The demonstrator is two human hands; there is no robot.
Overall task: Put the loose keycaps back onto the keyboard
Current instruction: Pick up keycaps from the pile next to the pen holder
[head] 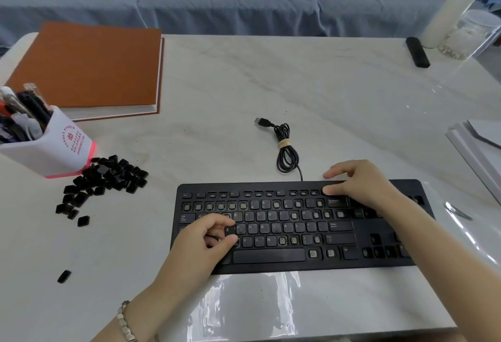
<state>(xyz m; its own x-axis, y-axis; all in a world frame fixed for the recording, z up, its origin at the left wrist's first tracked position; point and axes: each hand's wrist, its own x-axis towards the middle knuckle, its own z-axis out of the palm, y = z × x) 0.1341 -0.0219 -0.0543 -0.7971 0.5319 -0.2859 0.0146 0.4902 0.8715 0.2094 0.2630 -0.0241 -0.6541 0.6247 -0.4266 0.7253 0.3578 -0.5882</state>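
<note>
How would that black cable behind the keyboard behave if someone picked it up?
Probably floppy and light: the cable lies in loose loops. The pale band around its middle would likely keep the coil together. One end runs into the keyboard, so lifting far might tug that.

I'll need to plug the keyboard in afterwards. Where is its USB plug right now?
In the head view, the USB plug lies loose on the table, beyond the keyboard near the middle, at the far end of its coiled cable.
</note>
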